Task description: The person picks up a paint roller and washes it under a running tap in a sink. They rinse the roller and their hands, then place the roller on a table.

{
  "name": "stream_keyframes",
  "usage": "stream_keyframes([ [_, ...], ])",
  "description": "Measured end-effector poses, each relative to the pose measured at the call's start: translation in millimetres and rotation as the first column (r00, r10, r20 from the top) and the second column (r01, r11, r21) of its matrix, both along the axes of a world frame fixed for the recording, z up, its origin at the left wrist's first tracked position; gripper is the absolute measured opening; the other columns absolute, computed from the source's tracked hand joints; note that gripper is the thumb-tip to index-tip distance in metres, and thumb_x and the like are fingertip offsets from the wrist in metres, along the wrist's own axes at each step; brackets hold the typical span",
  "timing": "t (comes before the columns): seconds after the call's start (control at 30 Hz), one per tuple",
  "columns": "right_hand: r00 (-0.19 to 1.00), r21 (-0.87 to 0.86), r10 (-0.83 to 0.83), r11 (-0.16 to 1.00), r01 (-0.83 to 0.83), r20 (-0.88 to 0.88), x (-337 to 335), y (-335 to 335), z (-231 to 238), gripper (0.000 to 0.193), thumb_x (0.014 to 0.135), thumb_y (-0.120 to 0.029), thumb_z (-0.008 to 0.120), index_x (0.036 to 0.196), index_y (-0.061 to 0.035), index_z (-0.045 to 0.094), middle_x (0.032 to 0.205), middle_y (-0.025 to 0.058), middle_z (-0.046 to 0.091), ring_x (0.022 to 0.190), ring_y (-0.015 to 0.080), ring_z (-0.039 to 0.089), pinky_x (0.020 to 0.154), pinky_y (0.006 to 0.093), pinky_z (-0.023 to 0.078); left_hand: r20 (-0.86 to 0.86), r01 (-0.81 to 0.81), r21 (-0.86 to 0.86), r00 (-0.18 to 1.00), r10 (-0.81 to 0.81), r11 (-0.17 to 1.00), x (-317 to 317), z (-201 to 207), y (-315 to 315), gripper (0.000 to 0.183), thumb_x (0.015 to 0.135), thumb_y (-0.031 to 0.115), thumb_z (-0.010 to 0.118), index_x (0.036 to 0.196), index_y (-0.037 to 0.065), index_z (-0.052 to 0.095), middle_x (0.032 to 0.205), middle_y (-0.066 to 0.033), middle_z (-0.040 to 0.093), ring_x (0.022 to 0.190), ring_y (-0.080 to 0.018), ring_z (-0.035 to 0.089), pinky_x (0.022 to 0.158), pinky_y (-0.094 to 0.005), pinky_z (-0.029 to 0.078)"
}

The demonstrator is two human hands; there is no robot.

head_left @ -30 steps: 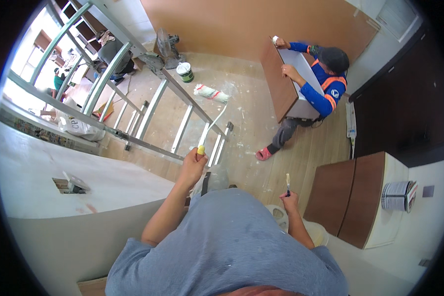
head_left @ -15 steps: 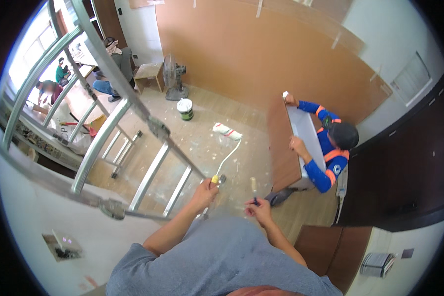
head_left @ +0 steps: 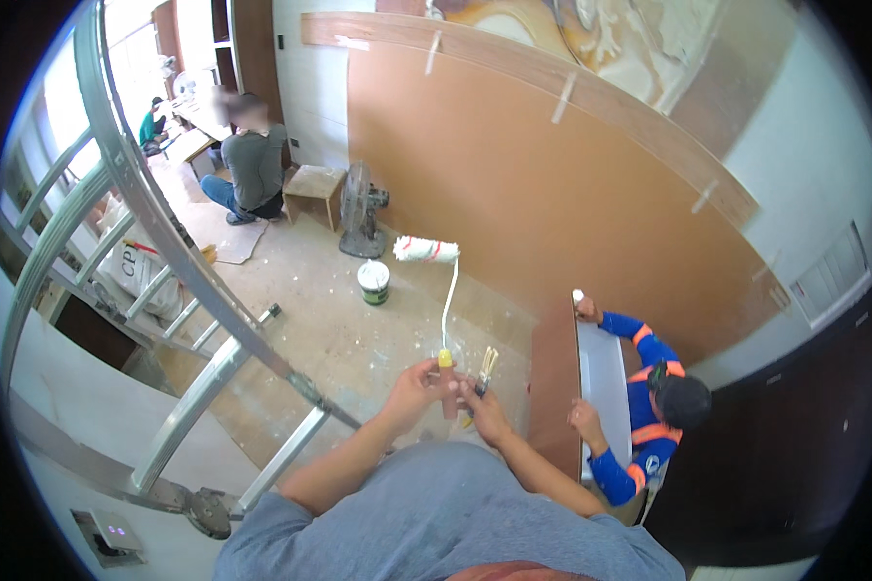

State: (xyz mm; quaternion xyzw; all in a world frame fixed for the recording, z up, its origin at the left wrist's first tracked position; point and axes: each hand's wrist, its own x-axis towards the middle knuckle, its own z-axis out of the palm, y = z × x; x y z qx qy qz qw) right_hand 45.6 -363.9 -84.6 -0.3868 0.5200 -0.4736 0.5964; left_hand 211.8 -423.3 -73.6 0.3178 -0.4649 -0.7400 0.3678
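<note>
A paint roller (head_left: 426,250) with a white, red-striped sleeve and bent white frame stands upright before me. My left hand (head_left: 415,392) is closed around its handle, just below the yellow collar. Close beside it, my right hand (head_left: 488,416) grips a paintbrush (head_left: 490,364) with pale bristles pointing up and away. The right fingertips are against or right next to the lower roller handle; contact is hard to tell. Beyond the hands, a small paint bucket (head_left: 374,283) with white contents and a green label stands on the floor.
An aluminium ladder (head_left: 189,416) rises on my left. At right, a co-worker (head_left: 684,399) in blue and orange holds a brown-and-white cabinet (head_left: 555,387). A fan (head_left: 361,215) and wooden stool (head_left: 314,181) stand by the covered wall. Another person (head_left: 254,160) squats farther back.
My hands have come together, the right one moving left with the brush to the roller handle. The roller has risen and turned more upright. My view has tilted up.
</note>
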Motion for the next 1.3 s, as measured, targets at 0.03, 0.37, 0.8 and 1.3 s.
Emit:
stream_keyframes([
  [0.03,0.998,0.029,0.044,0.999,-0.045,0.038,-6.3,-15.8,-7.6,0.043,0.104,-0.029,0.051,0.135,-0.0009,0.054,0.115,0.0077,0.063,0.103,0.0158,0.060,0.088,0.0319,0.047,0.112,-0.038,-0.025,0.993,0.040,0.999,-4.1,5.4,-10.4,0.048,0.086,0.015,0.075,0.127,-0.002,0.055,0.100,-0.0071,0.068,0.093,-0.0163,0.064,0.084,-0.0336,0.052],
  [0.37,0.842,0.051,0.282,0.938,-0.342,0.460,-61.9,-229.5,-9.7,0.036,0.105,-0.036,0.046,0.120,-0.0039,0.054,0.082,0.0032,0.053,0.068,0.0167,0.050,0.060,0.0306,0.041,0.552,-0.205,-0.570,0.621,0.556,0.795,-54.2,-4.9,-176.6,0.049,0.076,0.043,0.084,0.092,0.001,0.065,0.074,-0.0048,0.050,0.068,-0.0167,0.049,0.059,-0.0343,0.041],
  [0.8,0.774,-0.006,0.490,0.846,-0.533,0.400,-112.0,-425.5,-1.0,0.041,0.097,-0.028,0.067,0.127,-0.0045,0.051,0.076,-0.0029,0.050,0.061,0.0059,0.046,0.054,0.0214,0.038,0.320,-0.137,-0.314,0.917,0.240,0.940,-55.8,119.8,-289.1,0.036,0.093,0.028,0.071,0.118,0.002,0.070,0.072,-0.0011,0.056,0.064,-0.0144,0.053,0.061,-0.0331,0.045],
  [1.3,0.922,0.389,0.198,0.920,-0.056,-0.334,-177.5,-579.9,-185.3,0.025,0.085,-0.030,0.079,0.084,-0.0114,0.063,0.065,-0.0029,0.058,0.049,0.0067,0.052,0.043,0.0240,0.038,0.055,0.405,-0.886,0.576,-0.816,0.227,49.5,246.3,-439.7,0.035,0.091,0.035,0.068,0.073,0.006,0.061,0.078,-0.0125,0.053,0.073,-0.0330,0.054,0.063,-0.0428,0.039],
])
